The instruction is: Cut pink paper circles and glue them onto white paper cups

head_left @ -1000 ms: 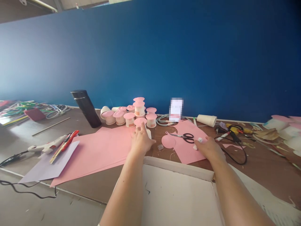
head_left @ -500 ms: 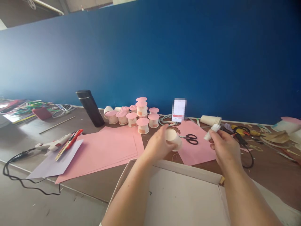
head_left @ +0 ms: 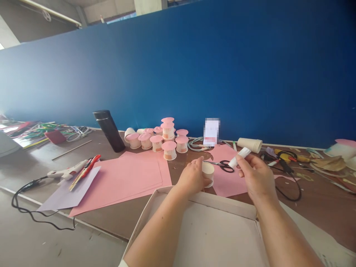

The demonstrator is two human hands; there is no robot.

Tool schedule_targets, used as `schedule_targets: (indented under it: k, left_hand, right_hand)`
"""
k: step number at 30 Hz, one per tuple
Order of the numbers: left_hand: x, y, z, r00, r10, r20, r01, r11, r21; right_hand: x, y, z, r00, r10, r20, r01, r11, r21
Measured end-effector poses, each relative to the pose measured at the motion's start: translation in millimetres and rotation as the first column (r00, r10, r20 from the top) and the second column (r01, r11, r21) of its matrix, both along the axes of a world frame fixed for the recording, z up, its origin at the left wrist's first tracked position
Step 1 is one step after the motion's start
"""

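Observation:
My left hand (head_left: 193, 175) is closed around the side of a small white paper cup (head_left: 209, 174) just beyond the box's far edge. In my right hand (head_left: 257, 174), a small white tube-like piece (head_left: 239, 157) is pinched between thumb and fingers; its exact kind is unclear. Its tip sits close to the black-handled scissors (head_left: 226, 166), which lie on a sheet of pink paper (head_left: 233, 185). Under my forearms is a shallow white box (head_left: 214, 230). Several paper cups with pink round tops (head_left: 169, 149) stand farther back, some stacked.
Left of the box lie large pink sheets (head_left: 133, 170), a lilac sheet (head_left: 69, 194), a red utility knife (head_left: 86, 171) and a corded glue gun (head_left: 66, 171). A black flask (head_left: 109, 131) stands behind. Nested cups (head_left: 249, 144), a phone (head_left: 211, 131) and cables line the blue partition (head_left: 194, 66).
My left hand has brought the cup slightly lower and closer to the box. My right hand has moved left, bringing the white piece nearer the cup. The view has shifted slightly.

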State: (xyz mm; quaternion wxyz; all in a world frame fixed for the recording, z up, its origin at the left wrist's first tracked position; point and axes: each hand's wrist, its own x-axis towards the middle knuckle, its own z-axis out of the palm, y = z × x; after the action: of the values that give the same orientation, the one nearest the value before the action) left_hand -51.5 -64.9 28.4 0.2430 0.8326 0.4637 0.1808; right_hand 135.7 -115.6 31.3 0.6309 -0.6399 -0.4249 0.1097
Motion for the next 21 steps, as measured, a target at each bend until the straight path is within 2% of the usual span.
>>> schedule_targets:
  k: [5, 12, 21]
  left_hand:
    - [4, 2, -2.3, 0.999, 0.042, 0.005, -0.042, 0.998, -0.050]
    - [9, 5, -11.4, 0.998, 0.056, -0.029, -0.055, 0.998, 0.030]
    - [9, 4, -9.4, 0.995, 0.063, -0.081, -0.061, 0.998, 0.031]
  right_hand:
    - [-12, -2, 1.9, 0.996, 0.072, -0.048, -0.077, 0.992, -0.098]
    - [-19, 1, -2.5, 0.987, 0.140, -0.073, -0.147, 0.984, -0.100]
    - [-24, 0, -2.1, 0.990, 0.125, 0.071, -0.111, 0.978, -0.177]
